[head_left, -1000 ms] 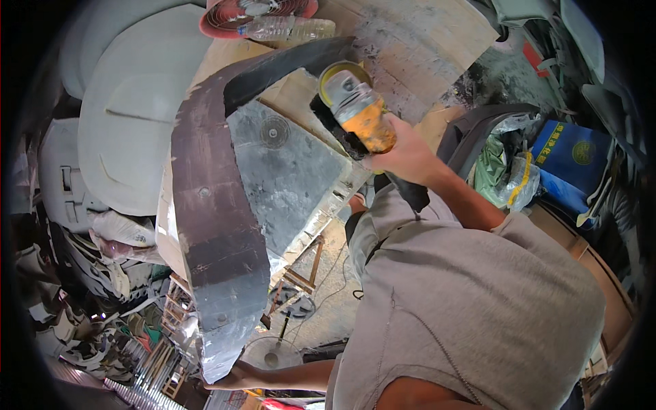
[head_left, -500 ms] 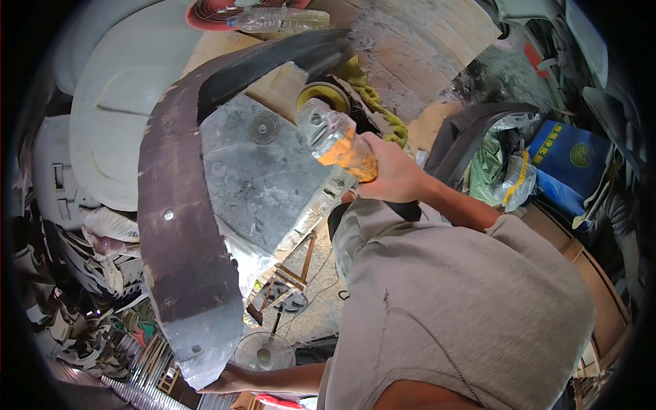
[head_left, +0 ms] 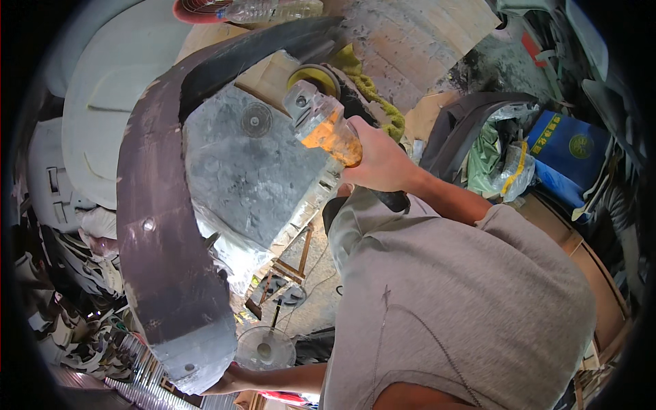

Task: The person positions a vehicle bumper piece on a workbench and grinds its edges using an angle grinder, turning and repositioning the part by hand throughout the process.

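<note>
Up at twelve o'clock our right hand [head_left: 383, 160] grips the orange grinder [head_left: 326, 130] while our left hand [head_left: 229, 379] holds the curved car panel's [head_left: 160, 239] bottom, so the panel could slip and twist.

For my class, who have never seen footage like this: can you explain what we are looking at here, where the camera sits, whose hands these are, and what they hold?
The picture comes from a wide fisheye camera worn on a person's head, looking down, so straight edges bend near the rim. There is no machine arm, only the person's two bare hands. The right hand grips an orange hand-held power tool with a round yellowish disc at its end. The left hand, low in the picture, holds the bottom end of a long curved dark panel. Beside the panel sits a grey flat piece. Below are a small fan, a blue bag and workshop clutter.
</note>
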Demonstrator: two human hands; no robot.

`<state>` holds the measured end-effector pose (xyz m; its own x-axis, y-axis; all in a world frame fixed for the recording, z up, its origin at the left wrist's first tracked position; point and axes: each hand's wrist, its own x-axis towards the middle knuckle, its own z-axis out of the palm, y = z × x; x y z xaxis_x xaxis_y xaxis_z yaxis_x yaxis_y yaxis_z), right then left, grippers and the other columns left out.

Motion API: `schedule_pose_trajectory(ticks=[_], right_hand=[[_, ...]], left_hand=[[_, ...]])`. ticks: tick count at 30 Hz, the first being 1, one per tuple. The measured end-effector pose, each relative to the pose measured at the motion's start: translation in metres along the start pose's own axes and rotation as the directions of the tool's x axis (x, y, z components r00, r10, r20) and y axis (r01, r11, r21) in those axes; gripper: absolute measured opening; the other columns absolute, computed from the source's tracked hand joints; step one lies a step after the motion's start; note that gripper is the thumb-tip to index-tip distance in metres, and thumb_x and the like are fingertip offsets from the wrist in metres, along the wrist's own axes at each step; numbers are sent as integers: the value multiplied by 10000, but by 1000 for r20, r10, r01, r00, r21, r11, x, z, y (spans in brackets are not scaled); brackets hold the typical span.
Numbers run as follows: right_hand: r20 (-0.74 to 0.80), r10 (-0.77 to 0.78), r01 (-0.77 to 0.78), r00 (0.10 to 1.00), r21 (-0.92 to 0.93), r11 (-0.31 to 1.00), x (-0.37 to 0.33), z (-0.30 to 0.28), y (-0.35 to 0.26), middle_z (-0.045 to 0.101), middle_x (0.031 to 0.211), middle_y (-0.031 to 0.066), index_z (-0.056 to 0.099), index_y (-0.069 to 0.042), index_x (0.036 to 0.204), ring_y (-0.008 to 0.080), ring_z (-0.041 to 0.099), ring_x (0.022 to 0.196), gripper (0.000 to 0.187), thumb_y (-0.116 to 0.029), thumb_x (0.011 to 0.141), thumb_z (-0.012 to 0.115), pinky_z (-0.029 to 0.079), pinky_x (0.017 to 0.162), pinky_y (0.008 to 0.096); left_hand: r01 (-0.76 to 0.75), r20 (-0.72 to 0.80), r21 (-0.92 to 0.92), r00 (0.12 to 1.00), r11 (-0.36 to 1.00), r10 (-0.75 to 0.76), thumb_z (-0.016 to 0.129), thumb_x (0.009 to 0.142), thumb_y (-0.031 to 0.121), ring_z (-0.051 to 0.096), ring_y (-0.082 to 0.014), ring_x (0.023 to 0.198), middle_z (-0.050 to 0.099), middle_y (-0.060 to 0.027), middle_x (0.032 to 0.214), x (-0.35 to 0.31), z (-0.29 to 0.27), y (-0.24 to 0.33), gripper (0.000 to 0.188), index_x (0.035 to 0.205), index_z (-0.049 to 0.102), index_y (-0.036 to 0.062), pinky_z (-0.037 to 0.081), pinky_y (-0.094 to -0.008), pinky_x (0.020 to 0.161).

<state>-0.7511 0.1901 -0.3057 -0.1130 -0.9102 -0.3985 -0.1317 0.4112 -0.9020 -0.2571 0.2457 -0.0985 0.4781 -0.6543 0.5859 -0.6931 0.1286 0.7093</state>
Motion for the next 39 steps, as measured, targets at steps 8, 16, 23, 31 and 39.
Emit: schedule_pose_trajectory(ticks=[8, 16, 23, 31, 39], right_hand=[[-88, -107, 99, 990, -97, 990, -1, -12, 5, 685, 967, 234, 503, 53, 1171, 373, 686, 926, 570, -135, 684, 733, 523, 830, 398], [-205, -22, 56, 979, 161, 985, 2, -48, 1, 605, 1059, 49, 532, 2, 1215, 140, 570, 993, 571, -38, 692, 757, 466, 914, 306], [-83, -127, 117, 988, -116, 986, -14, -38, -5, 632, 1061, 100, 523, 21, 1241, 181, 603, 995, 633, -66, 661, 762, 477, 914, 327], [-51, -110, 102, 993, -144, 984, -5, -20, 5, 656, 1031, 234, 528, 43, 1222, 384, 635, 1013, 628, -171, 671, 740, 483, 905, 405], [-85, -111, 106, 990, -57, 993, 2, -19, 8, 646, 1046, 224, 528, 54, 1213, 347, 630, 1015, 631, -179, 665, 737, 479, 901, 381]], left_hand=[[35, 1, 32, 999, 999, -35, 819, 768, -72, 547, -315, 1205, 498, -205, 1347, 5, -29, -26, 890, 1471, 281, 22, 513, -520, 987], [-294, 117, 343, 956, 892, 270, 823, 818, 88, 623, -282, 1117, 591, -182, 1247, -7, -7, -14, 658, 1321, 416, -29, 525, -440, 953], [-280, 95, 306, 960, 910, 263, 841, 811, 61, 618, -261, 1043, 608, -161, 1145, -13, 4, -1, 566, 1214, 454, -25, 502, -406, 912], [-267, 51, 502, 959, 823, 280, 858, 805, 139, 630, -260, 1052, 624, -158, 1139, -16, -3, -5, 582, 1216, 472, -8, 516, -403, 882], [-272, 30, 461, 956, 845, 292, 843, 815, 143, 628, -271, 993, 611, -152, 1092, -16, -12, -23, 568, 1219, 477, -19, 509, -421, 875]])
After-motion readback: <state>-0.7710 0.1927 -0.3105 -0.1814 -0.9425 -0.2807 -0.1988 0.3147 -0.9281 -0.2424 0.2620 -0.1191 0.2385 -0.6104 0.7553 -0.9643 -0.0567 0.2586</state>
